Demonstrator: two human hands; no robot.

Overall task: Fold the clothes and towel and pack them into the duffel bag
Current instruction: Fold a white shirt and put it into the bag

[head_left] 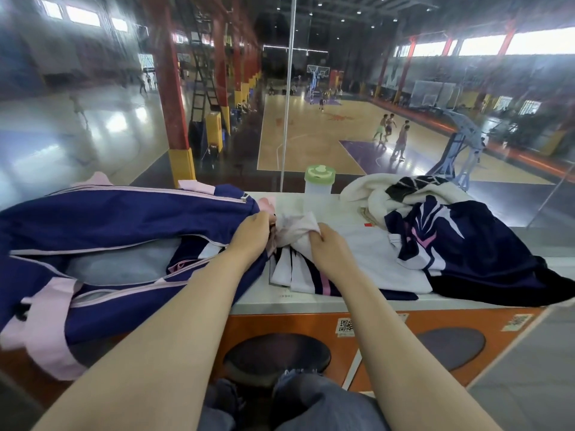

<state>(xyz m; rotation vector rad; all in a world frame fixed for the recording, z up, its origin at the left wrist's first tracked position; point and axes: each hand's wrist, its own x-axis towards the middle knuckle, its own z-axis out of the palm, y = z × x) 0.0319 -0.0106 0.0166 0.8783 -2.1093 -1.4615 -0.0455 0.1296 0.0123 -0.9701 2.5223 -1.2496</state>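
White surface (314,298) carries the work: both my hands, left (249,233) and right (326,241), clamp a bunched garment (297,227) beside the duffel bag (102,219), seemingly for packing.

At left I see the duffel bag (102,219) in smooth navy woven cloth with a faint sheen, matt pink trim and a soft grey lining. At upper right the towel (364,194) looks thick, fluffy and cream, beside a slick, satiny navy jersey (473,244). The counter (311,298) is smooth white, the bottle (319,180) frosted plastic with a matt green lid.
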